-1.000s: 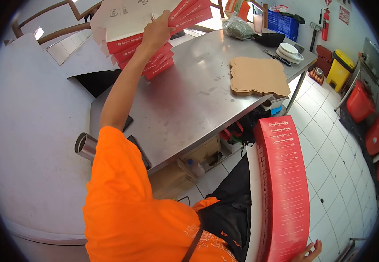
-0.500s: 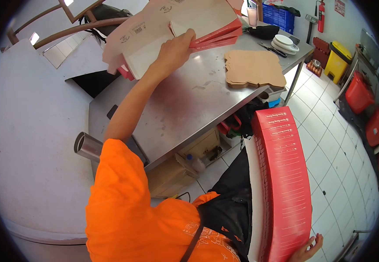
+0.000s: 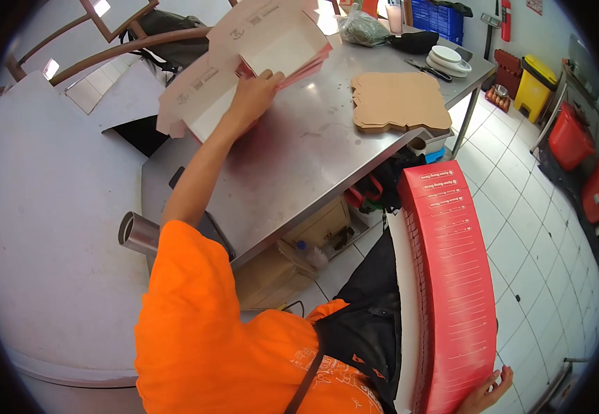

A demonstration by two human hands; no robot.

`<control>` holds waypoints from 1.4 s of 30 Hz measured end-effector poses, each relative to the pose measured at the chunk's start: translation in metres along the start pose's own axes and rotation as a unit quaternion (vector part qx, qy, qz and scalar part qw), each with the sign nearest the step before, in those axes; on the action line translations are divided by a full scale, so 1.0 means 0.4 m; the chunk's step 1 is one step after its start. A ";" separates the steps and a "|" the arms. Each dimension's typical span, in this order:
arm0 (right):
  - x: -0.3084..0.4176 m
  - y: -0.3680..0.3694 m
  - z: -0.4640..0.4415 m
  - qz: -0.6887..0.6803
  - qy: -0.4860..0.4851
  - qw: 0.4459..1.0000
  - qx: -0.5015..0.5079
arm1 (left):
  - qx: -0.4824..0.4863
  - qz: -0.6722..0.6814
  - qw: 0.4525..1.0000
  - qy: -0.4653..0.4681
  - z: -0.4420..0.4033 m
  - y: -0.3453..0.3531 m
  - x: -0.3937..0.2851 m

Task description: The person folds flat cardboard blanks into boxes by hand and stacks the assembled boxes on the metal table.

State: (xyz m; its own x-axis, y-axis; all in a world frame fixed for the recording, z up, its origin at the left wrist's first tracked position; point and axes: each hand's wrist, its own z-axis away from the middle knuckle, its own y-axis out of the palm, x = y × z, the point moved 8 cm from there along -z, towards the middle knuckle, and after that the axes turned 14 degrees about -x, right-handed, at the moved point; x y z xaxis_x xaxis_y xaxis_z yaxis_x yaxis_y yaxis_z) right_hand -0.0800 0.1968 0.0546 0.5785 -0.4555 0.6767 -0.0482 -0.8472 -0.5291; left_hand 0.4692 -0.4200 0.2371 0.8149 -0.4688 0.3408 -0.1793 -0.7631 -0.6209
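Note:
My left hand [image 3: 254, 96] reaches over the steel table and is closed on the edge of an opened-out cardboard food box [image 3: 206, 86]. It is white inside with printing on its flaps, and red outside. Several red layers fan out at its far end. At the lower right, my right hand [image 3: 487, 395] is bent around the near end of a long stack of nested red boxes [image 3: 455, 283], its fingertips showing past the side. The stack lies along my right side, and small white lettering shows at its far end.
The steel table [image 3: 292, 159] carries a pile of flat brown cardboard [image 3: 401, 100], a white scale [image 3: 449, 62], scissors [image 3: 427, 69] and a plastic bag [image 3: 363, 29]. A metal cylinder [image 3: 138, 232] is at left. A yellow bin [image 3: 535, 90] and red containers [image 3: 570, 141] are at right.
My left hand and the opened box have moved left and slightly down, bringing the plastic bag into view behind. My right hand and the stack have barely moved.

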 end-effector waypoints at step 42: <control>-0.157 0.049 0.036 -0.018 0.077 0.994 0.081 | 0.037 0.379 0.905 -0.191 -0.239 -0.201 -0.230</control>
State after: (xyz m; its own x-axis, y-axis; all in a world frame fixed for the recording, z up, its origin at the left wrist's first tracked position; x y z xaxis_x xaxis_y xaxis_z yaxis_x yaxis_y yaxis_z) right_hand -0.1055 0.2129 -0.0055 0.4453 -0.4725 0.7606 0.1094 -0.8144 -0.5699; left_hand 0.3559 -0.3582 0.3231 0.6067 -0.6456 -0.4638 -0.7410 -0.2480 -0.6241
